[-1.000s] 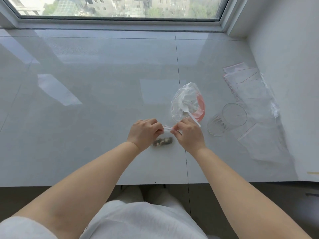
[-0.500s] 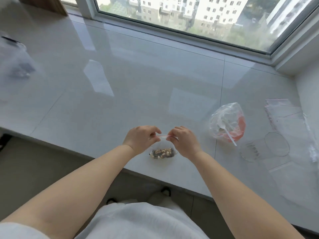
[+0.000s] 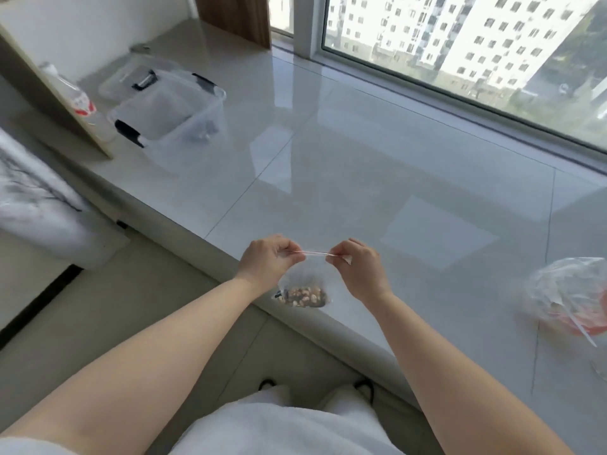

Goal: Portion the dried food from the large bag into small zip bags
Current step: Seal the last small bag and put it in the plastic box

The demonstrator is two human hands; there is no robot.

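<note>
Dried food, a mix of brown nuts and dark bits, sits at the bottom of the small clear zip bag that hangs between our hands, just above the near edge of the glossy pale-grey tiled worktop. Our left hand pinches one end of the bag's red-lined zip strip and our right hand pinches the other, the strip stretched taut between thumb and forefinger on each side.

We judge the step in hand to be sealing this portion. To do it well we would keep the strip level and taut, press the two tracks together from one end, and run a pinch along to the other, so no gap is left. Holding the bag upright keeps the food low and away from the zip.

Well off beyond our right hand lies the large crinkled clear bag with a red patch and a white plastic spoon. Far beyond our left hand stands a clear plastic storage box with black clips.
</note>
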